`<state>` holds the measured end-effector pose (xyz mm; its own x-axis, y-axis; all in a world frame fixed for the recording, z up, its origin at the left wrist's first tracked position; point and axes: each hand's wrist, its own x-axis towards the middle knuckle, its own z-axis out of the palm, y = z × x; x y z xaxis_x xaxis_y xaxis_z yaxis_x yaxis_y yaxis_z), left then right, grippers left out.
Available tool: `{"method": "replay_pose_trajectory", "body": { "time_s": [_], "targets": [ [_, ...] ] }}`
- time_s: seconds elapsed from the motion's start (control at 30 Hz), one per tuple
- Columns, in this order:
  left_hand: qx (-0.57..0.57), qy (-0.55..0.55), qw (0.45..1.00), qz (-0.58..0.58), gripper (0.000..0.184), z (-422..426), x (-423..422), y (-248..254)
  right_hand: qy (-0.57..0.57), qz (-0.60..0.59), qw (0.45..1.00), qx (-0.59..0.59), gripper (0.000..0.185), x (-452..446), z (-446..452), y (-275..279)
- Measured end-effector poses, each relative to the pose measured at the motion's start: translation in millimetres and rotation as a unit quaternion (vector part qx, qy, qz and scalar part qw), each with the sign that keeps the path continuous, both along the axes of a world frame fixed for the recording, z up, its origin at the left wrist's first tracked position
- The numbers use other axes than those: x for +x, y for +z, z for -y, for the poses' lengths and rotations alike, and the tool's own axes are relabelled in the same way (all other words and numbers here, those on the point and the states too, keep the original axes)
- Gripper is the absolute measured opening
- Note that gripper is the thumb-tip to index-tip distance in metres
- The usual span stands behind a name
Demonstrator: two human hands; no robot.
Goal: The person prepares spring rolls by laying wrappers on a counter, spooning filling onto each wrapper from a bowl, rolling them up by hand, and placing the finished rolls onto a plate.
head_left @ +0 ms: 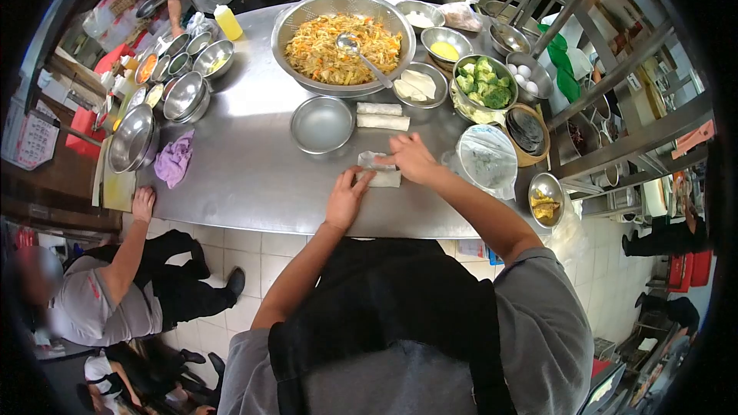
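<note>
Two pale spring rolls (pixel 380 121) lie side by side on the steel table, just beyond my hands. Closer to me is a partly rolled spring roll wrapper (pixel 382 179), with a whitish flap (pixel 375 160) at its far side. My left hand (pixel 348 200) is at its left end, fingers bent and pressed onto it. From the right, my right hand (pixel 413 159) reaches in with its fingertips pinching at the flap's right edge. A steel bowl of cloudy liquid (pixel 322 125) stands to the upper left of my hands.
A large colander (pixel 280 38) of shredded vegetable filling with a ladle (pixel 348 43) stands ahead. Bowls of wrappers (pixel 416 86), broccoli (pixel 484 83) and eggs (pixel 524 76) are at right, near a plastic-covered container (pixel 487 157). A purple cloth (pixel 174 159) and a co-worker's hand (pixel 143 204) are at left.
</note>
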<state>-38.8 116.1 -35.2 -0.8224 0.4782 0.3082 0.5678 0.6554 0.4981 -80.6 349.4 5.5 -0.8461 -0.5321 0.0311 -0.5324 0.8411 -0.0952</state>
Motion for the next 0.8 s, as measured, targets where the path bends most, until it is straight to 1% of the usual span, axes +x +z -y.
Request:
{"method": "replay_pose_trajectory", "body": {
  "time_s": [0.1,0.2,0.37,0.4,0.5,0.53,0.6,0.63,0.7,0.73,0.77,0.8],
  "targets": [
    [0.015,-0.004,1.0,-0.008,0.046,0.1,-0.5,1.0,-0.061,-0.022,0.998,-0.026,0.036,-13.3,5.6,18.8],
    [0.029,-0.002,0.999,-0.025,0.046,-1.2,-1.2,-3.4,-0.06,-0.024,0.985,-0.162,0.031,-41.1,52.8,41.5],
    [0.021,-0.005,1.0,-0.01,0.046,1.3,-0.7,-3.0,-0.05,-0.018,0.998,-0.042,0.029,-81.4,103.2,7.3],
    [0.024,-0.006,1.0,-0.006,0.046,0.8,-0.7,-2.1,-0.053,-0.011,0.998,-0.014,0.029,-81.8,106.8,11.3],
    [0.029,-0.005,1.0,0.01,0.047,0.7,0.4,-1.6,-0.087,0.06,0.991,-0.076,0.033,-78.8,97.5,24.6],
    [0.032,-0.005,0.999,0.003,0.047,0.3,0.5,-3.9,-0.081,0.104,0.976,-0.171,0.036,-82.2,87.4,17.0],
    [0.038,-0.009,0.999,-0.01,0.048,0.7,-2.4,-6.8,-0.071,0.185,0.913,-0.356,0.041,-90.9,58.3,6.8],
    [0.043,-0.01,0.999,-0.004,0.048,0.8,-2.1,-6.1,-0.111,0.22,0.901,-0.356,0.046,-71.8,45.3,26.3],
    [0.054,-0.015,0.998,0.006,0.049,0.5,-1.7,-3.9,0.009,0.223,0.918,-0.328,0.047,-55.8,7.9,1.7],
    [0.056,-0.018,0.998,0.002,0.049,0.6,-2.0,-4.5,-0.055,0.201,0.952,-0.224,0.048,-31.1,2.5,3.0],
    [0.059,-0.021,0.998,-0.002,0.049,1.0,-2.6,-5.7,-0.117,0.176,0.97,-0.116,0.05,-4.4,0.2,5.5],
    [0.061,-0.023,0.998,-0.005,0.049,0.7,-3.3,-6.4,-0.088,0.127,0.985,-0.079,0.054,8.7,-6.0,-0.2]
  ]
}}
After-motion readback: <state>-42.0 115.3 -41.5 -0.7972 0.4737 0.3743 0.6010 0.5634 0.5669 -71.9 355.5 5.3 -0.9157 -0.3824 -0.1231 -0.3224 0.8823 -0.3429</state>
